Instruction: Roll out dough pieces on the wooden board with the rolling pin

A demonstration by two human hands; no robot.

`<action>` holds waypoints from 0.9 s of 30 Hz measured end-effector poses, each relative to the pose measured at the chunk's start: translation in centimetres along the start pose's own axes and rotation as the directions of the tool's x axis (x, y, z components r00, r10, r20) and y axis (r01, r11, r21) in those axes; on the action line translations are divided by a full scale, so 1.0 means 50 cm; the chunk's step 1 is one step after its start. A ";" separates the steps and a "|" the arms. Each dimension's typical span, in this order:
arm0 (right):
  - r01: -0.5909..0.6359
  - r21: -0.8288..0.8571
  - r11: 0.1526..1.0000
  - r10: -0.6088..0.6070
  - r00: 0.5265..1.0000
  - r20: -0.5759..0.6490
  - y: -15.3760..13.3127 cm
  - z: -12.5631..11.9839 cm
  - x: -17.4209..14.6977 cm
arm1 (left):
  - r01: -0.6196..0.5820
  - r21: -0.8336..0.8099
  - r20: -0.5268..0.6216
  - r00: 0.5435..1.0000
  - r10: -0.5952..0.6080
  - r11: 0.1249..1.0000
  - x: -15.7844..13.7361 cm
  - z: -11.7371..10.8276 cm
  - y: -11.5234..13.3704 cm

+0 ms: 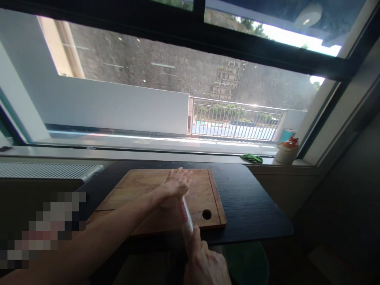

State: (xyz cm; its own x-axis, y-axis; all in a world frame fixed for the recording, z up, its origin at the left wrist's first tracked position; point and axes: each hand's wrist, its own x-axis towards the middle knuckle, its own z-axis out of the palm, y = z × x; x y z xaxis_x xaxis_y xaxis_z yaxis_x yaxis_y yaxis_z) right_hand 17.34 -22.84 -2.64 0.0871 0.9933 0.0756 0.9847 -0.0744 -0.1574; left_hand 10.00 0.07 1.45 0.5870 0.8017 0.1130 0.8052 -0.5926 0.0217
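My left hand [178, 183] reaches over the wooden cutting board [151, 180], its fingers stretched out and pointing away from me. What lies beneath that palm is hidden. My right hand [207, 259], low in the view, is wrapped round the near end of a slim whitish thing with red print [185, 215]; its exact kind I cannot make out. The index finger lies along it. Its far end meets the left hand near the wrist; whether they touch is unclear. A round dark hole [206, 214] shows in the board's near right corner.
The board lies on a dark table [249, 202] below a large window. A green cloth [251, 158] and a white container [286, 152] stand on the sill [208, 157]. A radiator [50, 170] is at the left, and a green stool seat [246, 261] below the table.
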 end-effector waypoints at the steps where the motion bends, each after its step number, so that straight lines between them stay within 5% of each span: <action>1: 0.016 0.022 1.000 -0.017 1.000 0.019 0.004 -0.007 0.000 | 0.021 0.002 -0.001 1.000 -0.021 1.000 0.002 0.001 0.004; 12: 0.077 0.064 0.995 -0.084 0.989 0.119 0.073 -0.041 -0.008 | 0.038 -0.011 -0.002 0.999 -0.038 0.999 0.099 0.028 0.088; 19: -0.036 0.085 0.996 0.021 0.986 0.168 0.074 -0.031 -0.005 | -0.063 -0.140 0.001 0.998 0.063 0.988 0.128 0.047 0.126; 27: 0.053 -0.012 0.999 -0.052 0.997 0.053 0.008 0.009 -0.014 | 0.033 -0.049 0.032 0.999 -0.032 0.998 0.060 0.025 0.037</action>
State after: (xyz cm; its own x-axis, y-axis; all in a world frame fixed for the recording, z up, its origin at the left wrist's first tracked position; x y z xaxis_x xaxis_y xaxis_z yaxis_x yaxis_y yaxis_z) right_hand 17.59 -23.51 -3.20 0.0273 0.9991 0.0310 0.9898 -0.0226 -0.1409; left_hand 13.37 1.48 0.60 0.5636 0.8221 0.0800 0.8191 -0.5688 0.0742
